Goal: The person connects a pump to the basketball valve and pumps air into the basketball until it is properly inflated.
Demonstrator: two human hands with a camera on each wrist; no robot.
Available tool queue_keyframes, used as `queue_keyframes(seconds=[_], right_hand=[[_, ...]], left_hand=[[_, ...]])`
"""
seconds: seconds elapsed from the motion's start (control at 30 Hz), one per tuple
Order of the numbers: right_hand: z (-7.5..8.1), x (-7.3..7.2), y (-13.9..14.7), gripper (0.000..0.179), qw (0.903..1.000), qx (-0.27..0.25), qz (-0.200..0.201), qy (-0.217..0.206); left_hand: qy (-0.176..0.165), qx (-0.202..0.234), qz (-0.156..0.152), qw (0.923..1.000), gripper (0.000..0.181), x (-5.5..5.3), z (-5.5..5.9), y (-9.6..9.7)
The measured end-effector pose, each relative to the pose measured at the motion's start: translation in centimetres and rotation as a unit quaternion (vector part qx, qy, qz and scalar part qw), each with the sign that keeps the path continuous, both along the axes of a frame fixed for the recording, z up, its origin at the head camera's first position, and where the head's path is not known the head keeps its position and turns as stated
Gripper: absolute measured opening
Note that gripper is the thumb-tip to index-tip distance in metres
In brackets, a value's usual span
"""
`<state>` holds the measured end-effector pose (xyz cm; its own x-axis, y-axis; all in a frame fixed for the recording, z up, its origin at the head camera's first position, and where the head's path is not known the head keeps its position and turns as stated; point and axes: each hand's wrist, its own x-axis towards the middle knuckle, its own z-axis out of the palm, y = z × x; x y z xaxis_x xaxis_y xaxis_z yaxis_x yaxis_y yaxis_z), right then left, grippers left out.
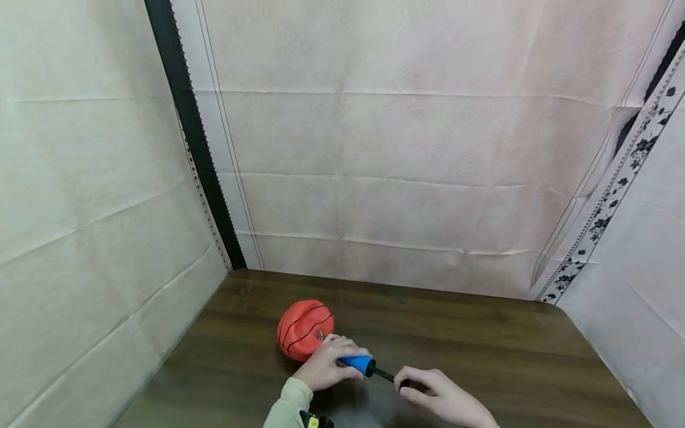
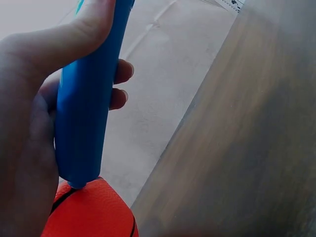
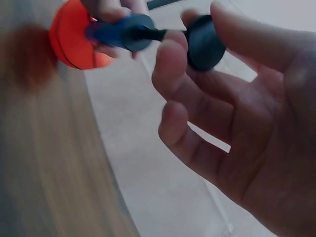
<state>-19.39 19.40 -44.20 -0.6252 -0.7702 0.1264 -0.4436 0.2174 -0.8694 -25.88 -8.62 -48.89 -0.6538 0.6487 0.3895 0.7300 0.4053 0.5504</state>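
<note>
A blue hand pump (image 2: 84, 113) with a black plunger rod is joined at its tip to a red ball (image 1: 305, 330) with black lines. The ball looks partly caved in around that spot. My left hand (image 1: 330, 364) grips the pump's barrel, thumb on one side and fingers wrapped round the other. With curled fingers my right hand (image 1: 441, 397) holds the round black knob (image 3: 206, 43) at the rod's end. A length of the rod (image 1: 384, 374) shows between the barrel and the knob.
Ball and hands are over a brown wood-grain table (image 1: 251, 392). Pale cloth walls (image 1: 374, 178) stand behind and on both sides of it. A black strip (image 1: 195, 131) runs down the left corner, and a floral border (image 1: 605, 220) runs down the right.
</note>
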Motion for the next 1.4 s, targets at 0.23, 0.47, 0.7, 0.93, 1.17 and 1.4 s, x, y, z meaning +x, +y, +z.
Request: queue_keyframes(seconds=[0.23,0.47,0.7,0.93,1.17,1.4], right_hand=[[0.8,0.3,2.1,0.019,0.9994,-0.009,0.021,0.027],[1.1,0.7,3.5,0.027,0.9955,-0.065,0.016,0.067],[0.2,0.4,0.4,0.020,0.9839,-0.174,-0.019,-0.035],[-1.6,-0.6,-3.2,0.018,0.9820,-0.167,-0.087,0.000],[-2.2,-0.7,-4.5,0.020,0.9825,-0.109,-0.151,-0.003],[-0.2,-0.2,-2.0,0.019,0.9896,-0.108,-0.091,-0.028]], left_hand=[[-0.002,0.007,0.008,0.9999,0.040,-0.1,0.3,-0.3],[0.015,0.016,0.040,0.9990,0.039,0.0,0.5,-0.1],[0.021,0.018,0.064,0.9976,0.039,0.2,0.6,1.1],[0.065,-0.002,0.072,0.9953,0.039,0.3,1.0,1.9],[0.094,0.018,0.044,0.9944,0.037,0.2,0.6,1.5],[0.088,0.058,0.026,0.9941,0.038,-0.1,0.3,0.2]])
